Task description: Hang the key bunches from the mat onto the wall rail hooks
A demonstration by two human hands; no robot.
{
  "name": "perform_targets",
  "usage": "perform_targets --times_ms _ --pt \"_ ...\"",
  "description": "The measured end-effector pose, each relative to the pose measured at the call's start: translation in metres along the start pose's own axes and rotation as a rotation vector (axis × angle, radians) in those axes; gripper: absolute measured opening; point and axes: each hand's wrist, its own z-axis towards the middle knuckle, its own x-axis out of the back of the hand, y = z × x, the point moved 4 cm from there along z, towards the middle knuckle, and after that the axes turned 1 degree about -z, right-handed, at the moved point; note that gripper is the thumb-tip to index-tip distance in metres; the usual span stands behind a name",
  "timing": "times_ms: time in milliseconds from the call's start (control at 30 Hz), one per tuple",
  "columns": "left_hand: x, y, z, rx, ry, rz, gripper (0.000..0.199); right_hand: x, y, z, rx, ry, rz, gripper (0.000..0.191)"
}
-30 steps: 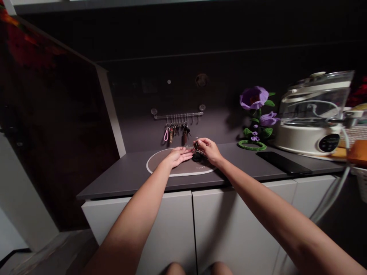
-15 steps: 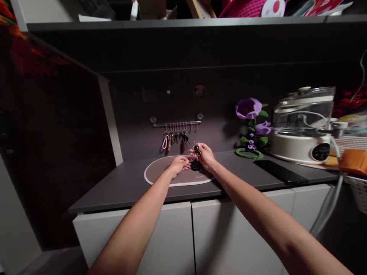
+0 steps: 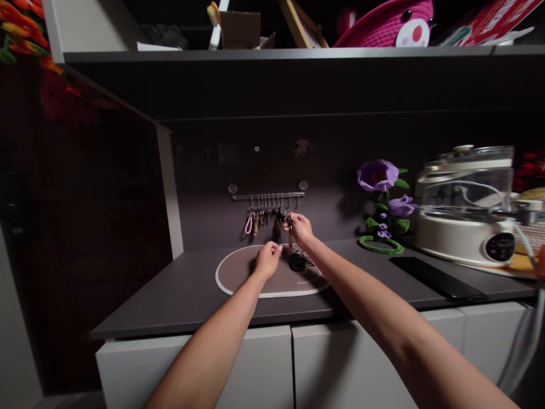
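Dangling below the right hand's (image 3: 301,230) pinched fingers (image 3: 293,219), the keys (image 3: 290,241) hang near the rack (image 3: 268,196).

The mat (image 3: 242,271) is brown with a white rim; the flowers (image 3: 378,175) are purple.

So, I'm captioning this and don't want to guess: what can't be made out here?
All in the head view:
Left hand: its curled fingers hide whether it holds anything.
Held keyring: partly covered by the right hand.
Hanging keys on the rail: too small and dark to count.
Pink item on the shelf: cut off by the top edge.
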Motion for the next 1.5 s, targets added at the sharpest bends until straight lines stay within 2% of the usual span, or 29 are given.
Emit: perform_targets --times_ms 167,500,933,1133,1500 --pt "0.004 0.001 0.000 -0.003 0.056 0.144 0.019 -0.007 -0.005 0.026 0.017 0.038 0.006 0.011" --pt "0.002 -0.003 0.001 0.065 0.047 0.155 0.018 -0.017 0.002 0.072 0.022 0.164 -0.072 0.013" --pt "0.003 -0.006 0.001 0.092 0.035 0.152 0.018 -0.021 0.013 0.081 0.041 0.309 -0.107 0.017" --pt "0.005 -0.006 0.000 0.121 0.036 0.148 0.018 -0.015 0.021 0.079 0.039 0.293 -0.138 0.013" --pt "0.003 -0.013 0.002 0.140 0.040 0.097 0.017 -0.002 0.021 0.076 0.056 0.128 -0.220 0.004"
